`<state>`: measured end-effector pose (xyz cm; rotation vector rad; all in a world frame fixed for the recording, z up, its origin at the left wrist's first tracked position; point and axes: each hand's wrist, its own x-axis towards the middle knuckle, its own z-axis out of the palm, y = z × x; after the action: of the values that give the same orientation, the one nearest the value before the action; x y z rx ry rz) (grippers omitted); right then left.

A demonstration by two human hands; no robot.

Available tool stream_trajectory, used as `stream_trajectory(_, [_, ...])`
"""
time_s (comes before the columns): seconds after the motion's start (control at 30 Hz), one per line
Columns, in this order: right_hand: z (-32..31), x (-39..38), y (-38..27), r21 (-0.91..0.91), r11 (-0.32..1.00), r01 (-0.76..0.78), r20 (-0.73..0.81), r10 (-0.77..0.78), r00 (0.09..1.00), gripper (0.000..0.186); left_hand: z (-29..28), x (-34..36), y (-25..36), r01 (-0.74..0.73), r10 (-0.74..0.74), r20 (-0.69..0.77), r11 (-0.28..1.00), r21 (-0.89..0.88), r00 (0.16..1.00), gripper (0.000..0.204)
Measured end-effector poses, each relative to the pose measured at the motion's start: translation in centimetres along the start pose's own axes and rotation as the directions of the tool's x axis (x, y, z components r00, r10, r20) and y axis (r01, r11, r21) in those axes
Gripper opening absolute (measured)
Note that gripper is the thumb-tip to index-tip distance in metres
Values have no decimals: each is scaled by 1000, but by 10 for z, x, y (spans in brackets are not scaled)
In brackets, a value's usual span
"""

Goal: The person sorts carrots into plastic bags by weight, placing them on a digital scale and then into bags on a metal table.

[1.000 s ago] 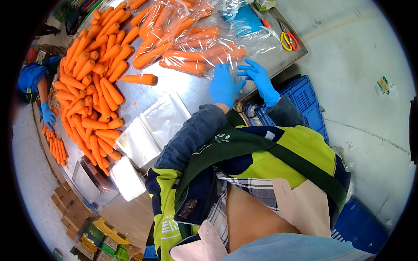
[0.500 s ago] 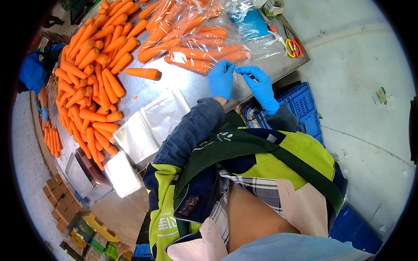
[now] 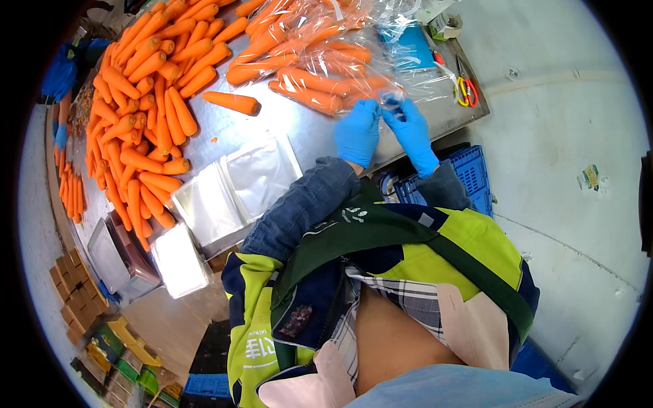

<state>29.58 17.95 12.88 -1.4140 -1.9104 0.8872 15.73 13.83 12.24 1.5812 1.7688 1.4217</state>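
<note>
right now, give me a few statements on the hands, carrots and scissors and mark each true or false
1. The left hand and the right hand both wear blue gloves. True.
2. The scissors lie on the floor. False: they lie on the table, near its edge.
3. One loose carrot lies apart from the big carrot heap. True.
4. The two hands are spread far apart. False: they are close together, at the near side of the bagged carrots.
5. The flat stacks of clear plastic have carrots on top. False: no carrots lie on them.
</note>
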Motion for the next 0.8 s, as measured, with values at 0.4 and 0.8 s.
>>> stream_trajectory(0.4, [17,-6,-7,576,753,-318,282,182,942,24,-24,-3,-11,373,-359,112,839,-396,927,10])
stream_trajectory(0.8, [48,37,12,324,945,-49,284,-47,958,30,-15,-18,-2,-90,91,26,995,-53,995,13])
